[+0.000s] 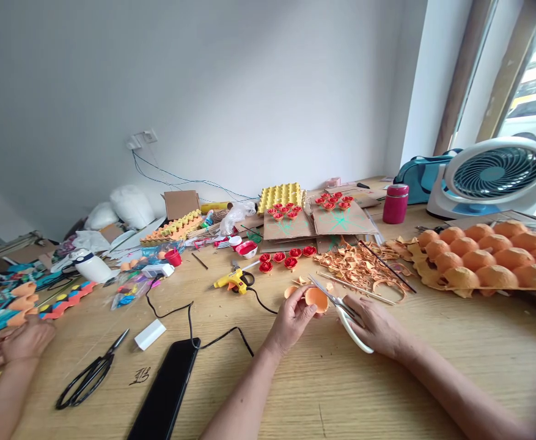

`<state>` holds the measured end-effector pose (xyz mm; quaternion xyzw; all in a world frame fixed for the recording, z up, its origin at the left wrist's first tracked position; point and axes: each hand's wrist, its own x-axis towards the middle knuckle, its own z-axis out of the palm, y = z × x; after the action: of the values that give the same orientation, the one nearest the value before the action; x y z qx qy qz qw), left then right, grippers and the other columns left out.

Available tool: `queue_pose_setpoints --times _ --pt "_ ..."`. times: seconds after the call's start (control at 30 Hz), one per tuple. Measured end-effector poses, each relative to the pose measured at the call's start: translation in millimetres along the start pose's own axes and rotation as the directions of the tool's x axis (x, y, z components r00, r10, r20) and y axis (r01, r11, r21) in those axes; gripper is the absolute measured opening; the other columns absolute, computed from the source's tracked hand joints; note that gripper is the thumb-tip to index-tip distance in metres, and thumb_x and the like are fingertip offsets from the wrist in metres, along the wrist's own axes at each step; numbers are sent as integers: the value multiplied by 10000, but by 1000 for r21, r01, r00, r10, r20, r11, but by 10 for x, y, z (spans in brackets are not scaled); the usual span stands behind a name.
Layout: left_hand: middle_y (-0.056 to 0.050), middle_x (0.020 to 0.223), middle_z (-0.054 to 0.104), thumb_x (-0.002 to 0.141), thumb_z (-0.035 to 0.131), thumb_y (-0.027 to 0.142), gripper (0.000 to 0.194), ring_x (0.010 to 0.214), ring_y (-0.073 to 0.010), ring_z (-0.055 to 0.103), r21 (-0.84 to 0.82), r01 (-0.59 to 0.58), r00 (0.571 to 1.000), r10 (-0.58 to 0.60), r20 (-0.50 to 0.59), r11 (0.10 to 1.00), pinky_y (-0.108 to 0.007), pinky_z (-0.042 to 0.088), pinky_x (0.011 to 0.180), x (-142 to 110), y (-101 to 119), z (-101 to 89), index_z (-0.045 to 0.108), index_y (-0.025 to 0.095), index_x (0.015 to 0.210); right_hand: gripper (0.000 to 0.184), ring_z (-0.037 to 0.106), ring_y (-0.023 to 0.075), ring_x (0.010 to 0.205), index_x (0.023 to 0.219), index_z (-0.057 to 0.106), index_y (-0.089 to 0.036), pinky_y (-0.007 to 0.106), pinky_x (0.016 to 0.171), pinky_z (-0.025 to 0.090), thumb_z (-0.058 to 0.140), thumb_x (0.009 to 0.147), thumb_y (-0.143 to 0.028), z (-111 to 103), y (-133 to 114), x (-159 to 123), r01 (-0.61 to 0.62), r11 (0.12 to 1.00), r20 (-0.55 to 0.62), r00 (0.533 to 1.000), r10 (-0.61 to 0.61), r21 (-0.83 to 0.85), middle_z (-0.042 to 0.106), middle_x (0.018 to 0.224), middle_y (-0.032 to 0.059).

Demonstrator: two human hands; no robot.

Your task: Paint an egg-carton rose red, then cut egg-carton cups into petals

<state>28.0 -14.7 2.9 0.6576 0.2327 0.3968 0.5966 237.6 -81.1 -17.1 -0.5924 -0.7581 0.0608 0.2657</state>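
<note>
My left hand [294,319] pinches an orange egg-carton cup [316,299] by its edge, with the cup's hollow side facing me. In my right hand [378,327] is a pair of white-handled scissors [351,330], its blades pointing up and left along the cup's right rim. Whether the blades are cutting into the rim I cannot tell. Just behind my left fingers sits another orange cup [290,292], partly hidden. A heap of orange carton scraps [354,264] lies beyond my hands, with thin sticks across it.
A large orange egg tray [492,260] and a white fan [497,174] stand to the right. Red paper flowers [290,263], a yellow glue gun [233,281], a black phone [169,391] and black scissors [91,376] lie nearby. A co-worker's hands [24,339] handle carton pieces at far left.
</note>
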Motion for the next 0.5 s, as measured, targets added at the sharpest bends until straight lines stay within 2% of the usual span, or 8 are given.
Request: queue_pose_setpoints --times 0.23,0.5 --pt "-76 1031 661 835 692 457 513 764 -151 645 11 35 999 -35 13 999 -306 552 769 -3 16 3 583 155 1236 284 536 170 591 769 451 -233 277 564 333 426 945 -454 31 23 10 -56 998 7 998 56 10 606 667 29" --pt "-51 930 639 831 709 438 524 750 -135 618 -69 39 999 -38 11 997 -300 551 771 7 -1 -5 564 142 1239 298 503 157 553 752 448 -235 269 546 312 443 937 -468 8 8 19 -76 996 -32 996 77 38 559 630 8"
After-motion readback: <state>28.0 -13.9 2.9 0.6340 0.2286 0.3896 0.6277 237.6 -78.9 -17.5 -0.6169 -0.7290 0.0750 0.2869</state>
